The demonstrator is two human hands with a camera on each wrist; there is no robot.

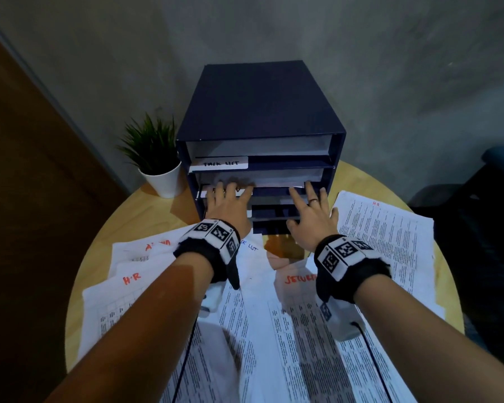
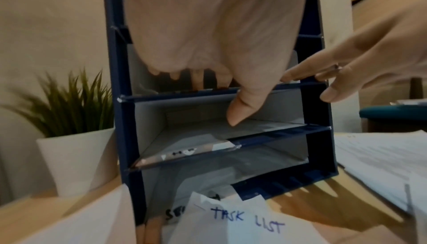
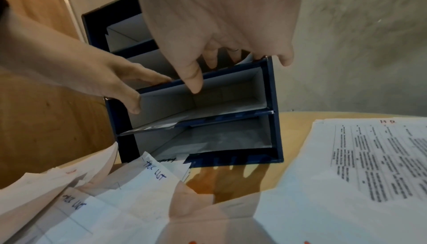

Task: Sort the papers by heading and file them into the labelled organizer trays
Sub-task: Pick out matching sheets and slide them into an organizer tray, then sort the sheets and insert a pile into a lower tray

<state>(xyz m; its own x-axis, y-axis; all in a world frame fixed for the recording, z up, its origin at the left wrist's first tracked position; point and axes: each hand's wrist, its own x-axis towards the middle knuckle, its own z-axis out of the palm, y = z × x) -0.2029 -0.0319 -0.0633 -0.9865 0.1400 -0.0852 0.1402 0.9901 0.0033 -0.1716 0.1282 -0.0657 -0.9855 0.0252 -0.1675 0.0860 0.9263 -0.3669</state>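
The dark blue organizer (image 1: pixel 259 112) stands at the table's far side with several stacked trays; its top tray carries a "TASK LIST" label (image 1: pixel 220 163). A white sheet (image 1: pixel 259 178) lies in the second tray from the top. My left hand (image 1: pixel 232 196) and right hand (image 1: pixel 312 203) reach side by side to that tray, fingers straight, fingertips on the sheet's front edge. In the left wrist view the left hand (image 2: pixel 208 56) has its fingers over the shelf edge and its thumb hangs below. The right hand (image 3: pixel 219 46) does the same at the tray's right end.
Loose papers cover the round wooden table (image 1: pixel 358 178): an "H-R" sheet (image 1: pixel 131 277) at the left, a "TASK LIST" sheet (image 2: pixel 245 220) before the organizer, a red-headed sheet (image 1: pixel 300 279) and a printed HR sheet (image 1: pixel 390 228) at the right. A potted plant (image 1: pixel 154 152) stands left of the organizer.
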